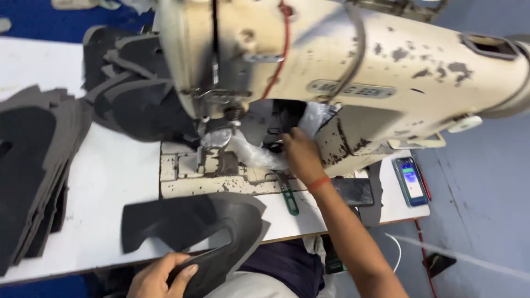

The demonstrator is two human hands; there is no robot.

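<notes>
Item: dark grey cut piece (193, 223), flat, curved with a deep notch, lying on the near edge of the white table (110, 182) at about 6 o'clock from the sewing machine's needle area; its lower end hangs over the table edge.

Left hand (160, 278): at the bottom of the view, fingers closed on the lower end of the cut piece, thumb on top.

Right hand (301, 154): reached in under the machine arm, at about 3 o'clock from the needle area, fingertips at a bundle of clear plastic (254, 154) and dark parts behind it. Whether the fingers pinch anything cannot be told. A red band (318, 184) sits on the wrist.

Sewing machine (342, 66): cream, paint chipped in many spots, with a red thread (281, 44) running down its head. Its worn bed plate (221, 185) is set into the table.

Surroundings:
- Green-handled tool (288, 197) on the table, at 5 o'clock from the right hand, just beside the wrist.
- Stack of grey cut pieces (33, 165) at 9 o'clock, on the left end of the table.
- Second heap of grey pieces (132, 83) at 11 o'clock, behind the machine head.
- Phone with lit screen (411, 181) at 3 o'clock, near the right table edge.
- Dark flat object (353, 190) between forearm and phone.
</notes>
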